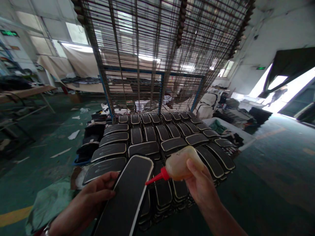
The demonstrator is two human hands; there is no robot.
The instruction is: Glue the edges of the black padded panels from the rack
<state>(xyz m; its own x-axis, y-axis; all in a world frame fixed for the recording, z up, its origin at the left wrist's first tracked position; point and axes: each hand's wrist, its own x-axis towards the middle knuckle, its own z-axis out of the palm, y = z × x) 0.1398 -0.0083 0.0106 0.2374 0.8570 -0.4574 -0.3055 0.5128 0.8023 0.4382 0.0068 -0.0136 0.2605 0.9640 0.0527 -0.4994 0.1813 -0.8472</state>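
My left hand (pixel 92 196) grips the left edge of a long black panel (pixel 125 196) with rounded corners and a pale line along its border. The panel is tilted, its lower end running out of the bottom of the view. In my right hand (pixel 200 183) is a squeeze bottle (pixel 183 162) of yellowish liquid, tipped to the left. Its red nozzle (pixel 157 177) meets the panel's right edge at the pale line. Behind and below both hands, several similar black panels (pixel 145 149) with pale borders lie in rows.
A tall wire rack (pixel 157 70) rises beyond the rows. Dark bundles (pixel 92 137) and green cloth (pixel 50 203) are at the left. A white bin (pixel 248 141) with cloth stands at the right, and a work table (pixel 27 93) at the far left.
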